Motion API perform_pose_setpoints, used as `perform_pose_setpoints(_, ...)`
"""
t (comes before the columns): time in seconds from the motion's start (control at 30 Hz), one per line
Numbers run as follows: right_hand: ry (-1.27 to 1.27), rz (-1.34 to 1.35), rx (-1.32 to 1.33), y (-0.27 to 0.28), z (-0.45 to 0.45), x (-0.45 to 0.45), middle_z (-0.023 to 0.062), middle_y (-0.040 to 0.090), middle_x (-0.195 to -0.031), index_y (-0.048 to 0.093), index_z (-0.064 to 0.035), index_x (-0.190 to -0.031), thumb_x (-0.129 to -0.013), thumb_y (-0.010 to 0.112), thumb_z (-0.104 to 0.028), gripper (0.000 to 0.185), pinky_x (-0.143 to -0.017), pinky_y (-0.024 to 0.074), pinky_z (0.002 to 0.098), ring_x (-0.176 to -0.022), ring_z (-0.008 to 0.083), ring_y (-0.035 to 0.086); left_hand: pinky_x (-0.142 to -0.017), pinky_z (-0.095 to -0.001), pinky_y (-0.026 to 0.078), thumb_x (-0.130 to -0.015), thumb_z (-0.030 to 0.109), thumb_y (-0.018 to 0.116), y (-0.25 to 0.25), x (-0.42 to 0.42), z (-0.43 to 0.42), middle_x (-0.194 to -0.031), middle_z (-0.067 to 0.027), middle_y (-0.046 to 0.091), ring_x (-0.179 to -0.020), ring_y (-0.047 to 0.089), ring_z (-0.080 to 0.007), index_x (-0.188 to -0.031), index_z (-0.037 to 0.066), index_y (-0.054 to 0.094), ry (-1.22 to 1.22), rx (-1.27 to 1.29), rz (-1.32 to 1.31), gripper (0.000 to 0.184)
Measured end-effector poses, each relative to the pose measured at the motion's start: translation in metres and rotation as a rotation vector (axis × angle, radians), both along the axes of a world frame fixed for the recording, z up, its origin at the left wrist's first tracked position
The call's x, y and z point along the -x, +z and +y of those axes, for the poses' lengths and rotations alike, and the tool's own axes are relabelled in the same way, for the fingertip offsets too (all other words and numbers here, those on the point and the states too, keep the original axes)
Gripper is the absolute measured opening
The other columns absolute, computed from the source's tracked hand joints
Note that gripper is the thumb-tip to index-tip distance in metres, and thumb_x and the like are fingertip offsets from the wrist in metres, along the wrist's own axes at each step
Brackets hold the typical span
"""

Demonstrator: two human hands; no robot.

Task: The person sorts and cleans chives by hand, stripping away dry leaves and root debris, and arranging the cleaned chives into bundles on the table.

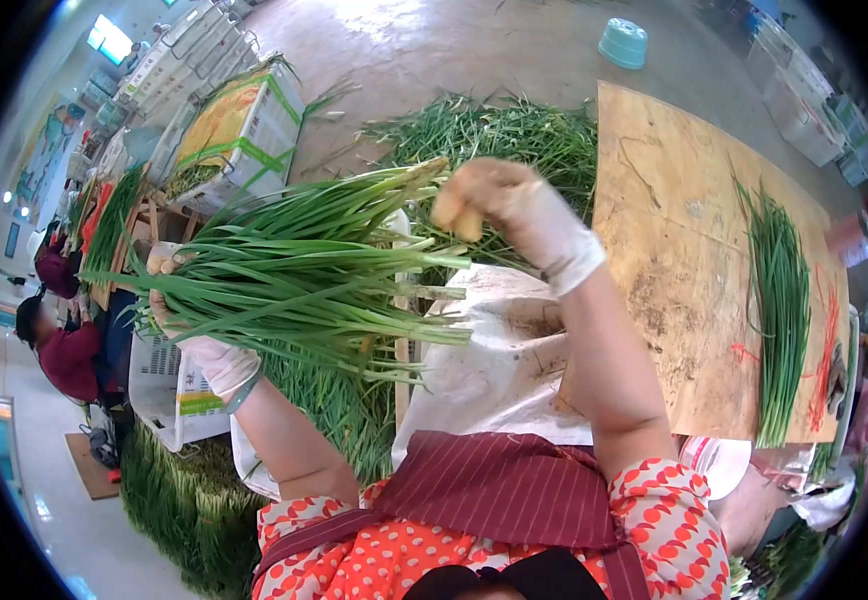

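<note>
A loose bunch of garlic chives (324,270) lies across my left hand (194,335), which wears a thin whitish glove. Its fingers wrap round the leafy end, and some are hidden behind the leaves. The pale stem ends point right. Just beyond them is my right hand (504,205), gloved and blurred by motion. Its fingers are curled in; whether anything small is between them is hidden. Under the stems, a white sheet (494,340) marked with dirt covers the spot in front of me.
To the right stands a wooden board (674,250) bearing a chive bundle (779,310) and red ties (824,350). Loose chives (494,140) are heaped ahead. A white crate (154,385) and stacked bundles (189,500) are at left. A co-worker (69,355) sits farther left.
</note>
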State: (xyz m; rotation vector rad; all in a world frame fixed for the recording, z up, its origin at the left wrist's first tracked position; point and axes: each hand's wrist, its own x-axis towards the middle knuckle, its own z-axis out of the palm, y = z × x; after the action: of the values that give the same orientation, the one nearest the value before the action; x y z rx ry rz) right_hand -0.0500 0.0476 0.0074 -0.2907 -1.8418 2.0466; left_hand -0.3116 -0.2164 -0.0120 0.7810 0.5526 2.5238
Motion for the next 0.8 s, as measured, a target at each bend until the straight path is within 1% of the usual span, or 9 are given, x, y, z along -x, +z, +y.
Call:
perform_pose_setpoints(0.07, 0.039, 0.347, 0.194, -0.010, 0.019, -0.012, 0.0062, 0.066, -0.078, 0.065, -0.0039, -0.089, -0.087, 0.058, -0.027, 0.024, -0.073, 0.0505, 0.0286, -0.073, 0.0143, 0.062, -0.092, -0.0389, 0.041, -0.083, 0.017, 0.055, -0.001, 0.000, -0.001, -0.097, -0.0069, 0.054, -0.100, 0.051, -0.0218, -0.095, 0.008, 0.049, 0.031, 0.028, 0.001, 0.016)
perform_pose_setpoints(0.2, -0.046, -0.039, 0.022, -0.020, 0.027, -0.016, 0.0103, 0.068, -0.087, 0.061, -0.0017, -0.107, -0.086, 0.062, -0.022, 0.029, -0.076, 0.0510, 0.0276, -0.079, 0.0156, 0.064, -0.093, -0.0392, 0.041, -0.083, 0.020, 0.055, -0.003, -0.002, 0.000, -0.098, -0.0063, 0.055, -0.100, 0.051, -0.0217, -0.095, 0.008, 0.050, -0.012, -0.032, -0.032, 0.018)
perform_pose_setpoints(0.27, 0.088, -0.110, -0.011, -0.026, 0.009, -0.002, 0.0105, 0.068, -0.086, 0.062, 0.0004, -0.106, -0.086, 0.062, -0.020, 0.029, -0.073, 0.0505, 0.0276, -0.075, 0.0145, 0.062, -0.093, -0.0393, 0.041, -0.083, 0.022, 0.055, -0.006, -0.001, 0.005, -0.100, -0.0062, 0.055, -0.101, 0.051, -0.0217, -0.097, 0.008, 0.051, -0.029, -0.041, -0.008, 0.020)
perform_pose_setpoints(0.53, 0.165, 0.008, 0.128, -0.040, 0.002, 0.002, 0.0089, 0.066, -0.079, 0.063, 0.0017, -0.096, -0.090, 0.056, -0.027, 0.030, -0.068, 0.0485, 0.0267, -0.067, 0.0146, 0.059, -0.093, -0.0403, 0.041, -0.086, 0.028, 0.054, -0.006, -0.010, 0.007, -0.105, -0.0038, 0.056, -0.102, 0.051, -0.0213, -0.104, 0.010, 0.056, 0.009, 0.061, -0.108, 0.025)
perform_pose_setpoints(0.6, 0.161, 0.098, 0.145, -0.041, 0.015, -0.017, 0.0098, 0.065, -0.081, 0.063, 0.0002, -0.090, -0.090, 0.054, -0.019, 0.021, -0.068, 0.0500, 0.0285, -0.070, 0.0163, 0.061, -0.093, -0.0399, 0.042, -0.086, 0.027, 0.054, -0.004, -0.014, 0.010, -0.104, -0.0032, 0.055, -0.103, 0.051, -0.0208, -0.103, 0.010, 0.055, -0.018, 0.032, -0.077, 0.024)
perform_pose_setpoints(0.67, 0.097, 0.304, 0.272, -0.055, 0.033, -0.034, 0.0110, 0.065, -0.081, 0.062, -0.0002, -0.088, -0.091, 0.054, -0.022, 0.023, -0.071, 0.0510, 0.0306, -0.071, 0.0182, 0.061, -0.093, -0.0396, 0.042, -0.086, 0.027, 0.054, -0.002, -0.017, 0.011, -0.102, -0.0027, 0.055, -0.103, 0.050, -0.0203, -0.102, 0.010, 0.054, -0.044, -0.001, -0.044, 0.023)
perform_pose_setpoints(0.7, 0.109, 0.571, 0.356, -0.054, 0.040, -0.032, 0.0110, 0.065, -0.083, 0.062, -0.0012, -0.087, -0.090, 0.055, -0.025, 0.025, -0.074, 0.0506, 0.0319, -0.073, 0.0193, 0.061, -0.093, -0.0394, 0.042, -0.086, 0.026, 0.054, -0.001, -0.018, 0.012, -0.101, -0.0023, 0.055, -0.103, 0.049, -0.0202, -0.101, 0.011, 0.053, -0.038, -0.003, -0.029, 0.022)
perform_pose_setpoints(0.73, 0.057, 0.688, 0.380, -0.050, 0.049, -0.034, 0.0113, 0.066, -0.091, 0.064, -0.0021, -0.093, -0.088, 0.057, -0.026, 0.025, -0.083, 0.0497, 0.0325, -0.084, 0.0201, 0.062, -0.093, -0.0391, 0.042, -0.086, 0.025, 0.054, 0.000, -0.019, 0.013, -0.099, -0.0019, 0.054, -0.103, 0.049, -0.0201, -0.100, 0.011, 0.052, -0.033, -0.004, -0.014, 0.020)
perform_pose_setpoints(0.8, -0.475, 0.384, 0.303, -0.040, 0.050, -0.039, 0.0104, 0.065, -0.099, 0.062, -0.0028, -0.101, -0.086, 0.061, -0.028, 0.029, -0.095, 0.0446, 0.0366, -0.095, 0.0184, 0.059, -0.093, -0.0392, 0.041, -0.085, 0.024, 0.054, -0.002, -0.012, 0.010, -0.098, -0.0018, 0.054, -0.102, 0.049, -0.0205, -0.099, 0.011, 0.051, -0.018, 0.015, -0.006, 0.019)
